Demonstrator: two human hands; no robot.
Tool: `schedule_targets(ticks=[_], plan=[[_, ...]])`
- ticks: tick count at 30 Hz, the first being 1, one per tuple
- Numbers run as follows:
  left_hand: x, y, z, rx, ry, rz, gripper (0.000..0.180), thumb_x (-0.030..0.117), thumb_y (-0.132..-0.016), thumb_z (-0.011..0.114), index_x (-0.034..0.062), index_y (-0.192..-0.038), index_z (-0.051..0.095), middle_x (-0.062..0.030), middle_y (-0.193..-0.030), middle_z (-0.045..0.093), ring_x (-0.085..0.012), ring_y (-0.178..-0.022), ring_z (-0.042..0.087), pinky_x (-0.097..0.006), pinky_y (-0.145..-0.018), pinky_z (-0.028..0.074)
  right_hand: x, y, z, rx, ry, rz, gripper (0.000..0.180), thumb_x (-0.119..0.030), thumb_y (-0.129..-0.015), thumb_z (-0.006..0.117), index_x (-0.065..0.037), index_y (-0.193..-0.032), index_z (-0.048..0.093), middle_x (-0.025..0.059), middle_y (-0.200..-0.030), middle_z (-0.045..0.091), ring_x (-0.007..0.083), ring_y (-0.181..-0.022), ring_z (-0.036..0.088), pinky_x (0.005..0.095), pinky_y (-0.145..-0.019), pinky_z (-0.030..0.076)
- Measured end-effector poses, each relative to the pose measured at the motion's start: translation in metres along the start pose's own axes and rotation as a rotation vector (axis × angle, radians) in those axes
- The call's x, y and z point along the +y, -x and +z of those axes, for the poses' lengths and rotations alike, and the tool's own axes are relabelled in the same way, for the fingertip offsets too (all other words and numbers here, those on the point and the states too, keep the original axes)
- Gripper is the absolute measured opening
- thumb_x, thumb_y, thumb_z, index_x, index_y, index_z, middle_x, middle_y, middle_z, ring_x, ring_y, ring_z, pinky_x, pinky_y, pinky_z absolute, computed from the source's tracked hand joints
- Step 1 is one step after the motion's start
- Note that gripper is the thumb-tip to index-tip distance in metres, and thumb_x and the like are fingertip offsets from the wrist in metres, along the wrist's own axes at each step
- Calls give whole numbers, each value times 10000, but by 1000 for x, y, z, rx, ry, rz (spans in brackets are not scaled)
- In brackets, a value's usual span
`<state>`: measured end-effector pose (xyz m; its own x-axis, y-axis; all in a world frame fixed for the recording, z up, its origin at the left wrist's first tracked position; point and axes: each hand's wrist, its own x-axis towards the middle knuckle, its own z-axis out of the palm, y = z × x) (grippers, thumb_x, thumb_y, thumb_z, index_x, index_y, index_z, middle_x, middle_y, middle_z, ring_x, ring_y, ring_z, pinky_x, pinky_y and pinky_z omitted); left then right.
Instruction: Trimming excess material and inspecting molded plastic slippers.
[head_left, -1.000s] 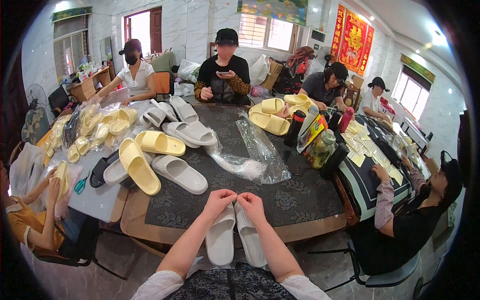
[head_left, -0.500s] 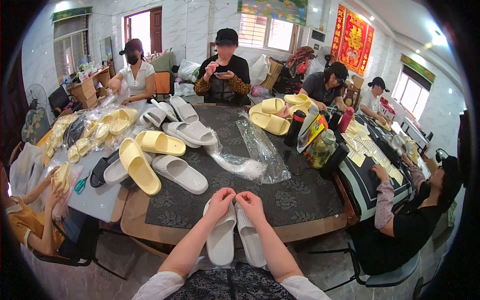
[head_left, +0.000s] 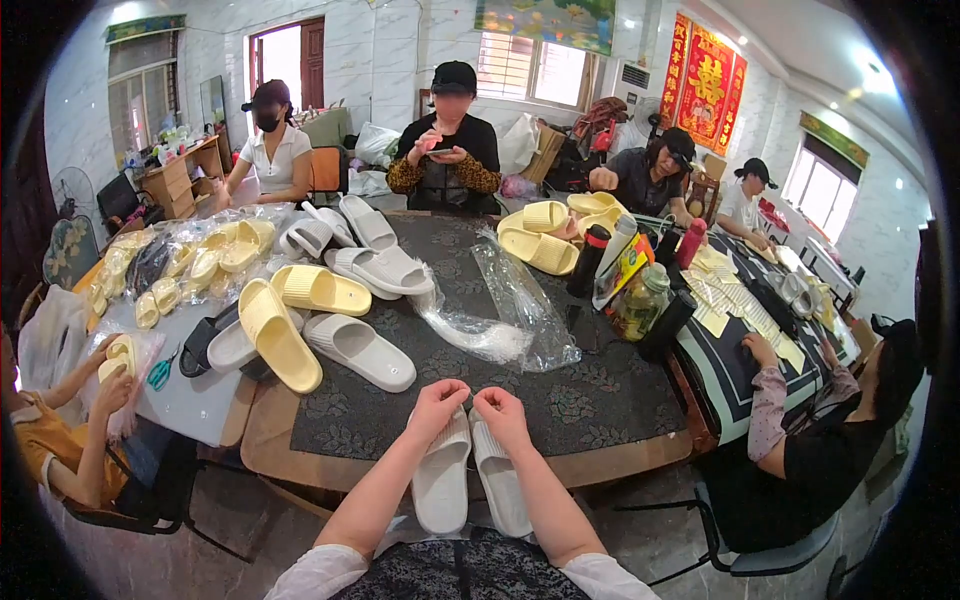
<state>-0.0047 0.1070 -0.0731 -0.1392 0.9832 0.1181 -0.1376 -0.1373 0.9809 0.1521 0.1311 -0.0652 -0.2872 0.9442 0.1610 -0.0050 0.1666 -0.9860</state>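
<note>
The room is bright. White light comes in the window [head_left: 558, 75] behind the table [head_left: 620, 460], and a lamp [head_left: 876, 80] high up, right of the table, glows with fuzzy glare. Clear plastic [head_left: 525, 300] on the table shines. Under the table it is darker. At its near edge, the left hand [head_left: 438, 408] and right hand [head_left: 502, 415] look sharp. That edge bends, and the corners far around the table are black.

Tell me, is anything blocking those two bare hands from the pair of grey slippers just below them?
Nothing visible does. The left hand and right hand are at the strap end of the pair of grey slippers; whether they touch is unclear. The nearest loose slipper lies off to the left.
</note>
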Motion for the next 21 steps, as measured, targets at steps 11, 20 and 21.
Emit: schedule_targets(ticks=[11,20,21], plan=[[2,-1,5,-105,-115,26,149,138,-869,638,16,-948,671,42,-802,622,-35,-708,503,-204,-629,407,8,0,2,-21,35,33,104,-126,-872,625,-23,-868,637,-45,-763,586,38,-696,505,210,-636,421],[5,2,4,2,-43,-25,142,143,-877,629,23,-947,659,58,-758,580,-31,-664,474,-206,-589,387,-2,1,2,-3,6,25,122,-139,-875,632,-18,-868,642,-49,-776,593,30,-700,503,200,-626,414],[4,2,4,3,-26,-18,142,144,-879,629,26,-953,659,60,-757,578,-29,-661,468,-203,-583,381,-2,1,3,9,13,16,125,-142,-876,634,-17,-868,647,-49,-775,595,30,-697,503,200,-624,414]])
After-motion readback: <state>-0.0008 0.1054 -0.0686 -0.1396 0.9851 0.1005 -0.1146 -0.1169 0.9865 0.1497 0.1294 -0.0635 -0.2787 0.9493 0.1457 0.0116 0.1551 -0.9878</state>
